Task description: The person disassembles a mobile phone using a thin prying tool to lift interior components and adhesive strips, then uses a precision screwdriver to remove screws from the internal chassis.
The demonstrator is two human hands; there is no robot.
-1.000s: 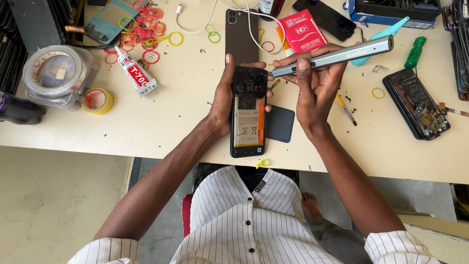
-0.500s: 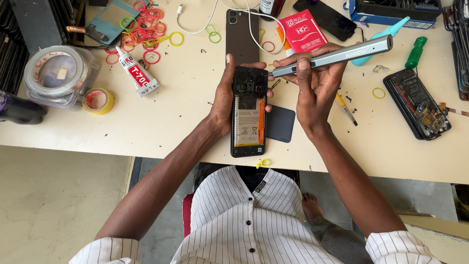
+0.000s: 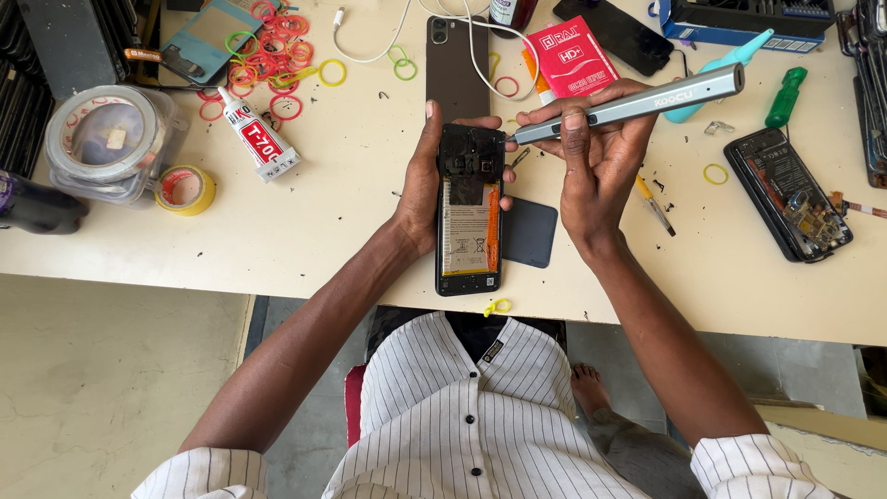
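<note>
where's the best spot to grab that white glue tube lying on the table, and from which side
Probably the middle of the glue tube, taken from above with fingers across its flattened body. It lies flat and slanted on the table, black nozzle toward the rubber bands, flat crimped end toward the tape roll. Both long sides look free, and the nozzle end is too thin for a firm hold.

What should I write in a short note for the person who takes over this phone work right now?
Left hand: grips the opened phone by its left edge and presses it flat on the table.
Right hand: holds the grey electric screwdriver, tip at the phone's upper right corner.
Things: the back cover is off, the battery is exposed. A dark flat cover lies beside the phone on its right.
Done: the phone is open.
Left: the black top plate remains on the phone. Whether its screws are out cannot be seen.
</note>
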